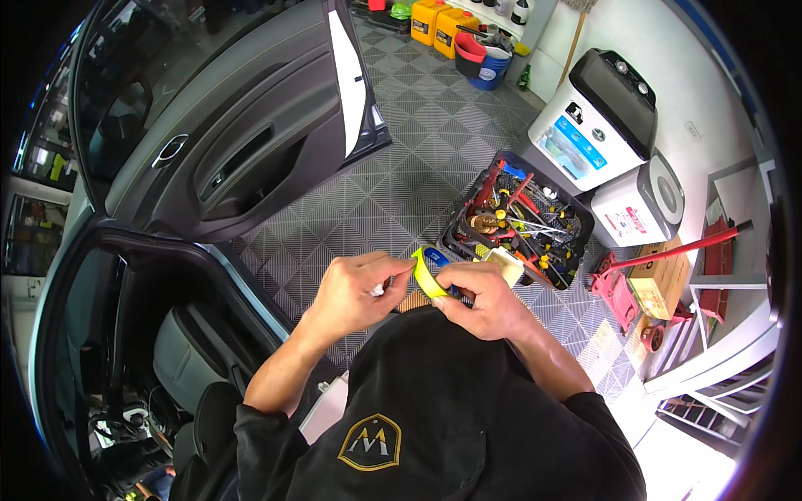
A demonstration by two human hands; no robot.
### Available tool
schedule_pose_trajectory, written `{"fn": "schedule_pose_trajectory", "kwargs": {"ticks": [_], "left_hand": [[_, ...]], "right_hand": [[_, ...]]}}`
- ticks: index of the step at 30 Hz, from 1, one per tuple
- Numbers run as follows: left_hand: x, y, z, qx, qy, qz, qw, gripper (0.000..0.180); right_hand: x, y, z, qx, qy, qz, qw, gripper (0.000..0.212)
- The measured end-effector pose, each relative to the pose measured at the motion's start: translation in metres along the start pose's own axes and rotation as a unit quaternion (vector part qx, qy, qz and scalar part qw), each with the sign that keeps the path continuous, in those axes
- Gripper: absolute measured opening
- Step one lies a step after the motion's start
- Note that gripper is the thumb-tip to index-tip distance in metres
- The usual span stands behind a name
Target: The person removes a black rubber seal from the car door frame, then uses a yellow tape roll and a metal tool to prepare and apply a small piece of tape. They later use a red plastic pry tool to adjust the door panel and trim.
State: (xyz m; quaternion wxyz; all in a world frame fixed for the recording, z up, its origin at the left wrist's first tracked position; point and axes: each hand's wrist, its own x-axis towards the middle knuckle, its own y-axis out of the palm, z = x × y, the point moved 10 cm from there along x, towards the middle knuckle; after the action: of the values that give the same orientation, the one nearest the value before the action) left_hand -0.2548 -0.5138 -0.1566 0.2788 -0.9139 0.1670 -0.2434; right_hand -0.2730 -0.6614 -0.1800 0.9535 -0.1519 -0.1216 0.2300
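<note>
A bright yellow-green roll of tape point(431, 282), with a blue inner core showing, is held between my two hands in front of my chest. My left hand point(355, 288) is closed, its thumb and forefinger pinching the tape at its left end. Something small and white point(378, 290) pokes out between the fingers of that hand; its kind cannot be made out. My right hand point(483, 299) is closed around the right side of the roll, with the thumb below. The fingers hide part of the roll.
An open car door point(242, 125) stands at the left, above a car seat point(188, 351). Just beyond my right hand, a black crate point(576, 221) holds many tools. Two washing machines point(589, 125), a red floor jack point(614, 292), and yellow jugs point(455, 29) line the far and right sides.
</note>
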Motion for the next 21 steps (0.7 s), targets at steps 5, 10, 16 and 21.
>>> {"fn": "schedule_pose_trajectory", "kwargs": {"ticks": [5, 10, 16, 21], "left_hand": [[0.007, -0.004, 0.001, -0.035, -0.054, 0.029, 0.998, 0.019], [0.001, 0.003, 0.02, -0.1, -0.117, 0.01, 0.988, 0.014], [-0.014, 0.017, 0.04, -0.049, -0.115, -0.002, 0.992, 0.013], [-0.013, -0.014, 0.012, 0.027, -0.177, -0.001, 0.984, 0.016]], "right_hand": [[-0.001, -0.001, -0.001, -0.015, 0.018, -0.01, 1.0, 0.016], [0.003, 0.0, 0.01, -0.021, -0.017, -0.012, 1.0, 0.017], [0.0, 0.008, 0.0, 0.016, 0.048, 0.034, 0.998, 0.016], [0.006, 0.002, 0.006, -0.044, 0.011, -0.035, 0.998, 0.017]]}}
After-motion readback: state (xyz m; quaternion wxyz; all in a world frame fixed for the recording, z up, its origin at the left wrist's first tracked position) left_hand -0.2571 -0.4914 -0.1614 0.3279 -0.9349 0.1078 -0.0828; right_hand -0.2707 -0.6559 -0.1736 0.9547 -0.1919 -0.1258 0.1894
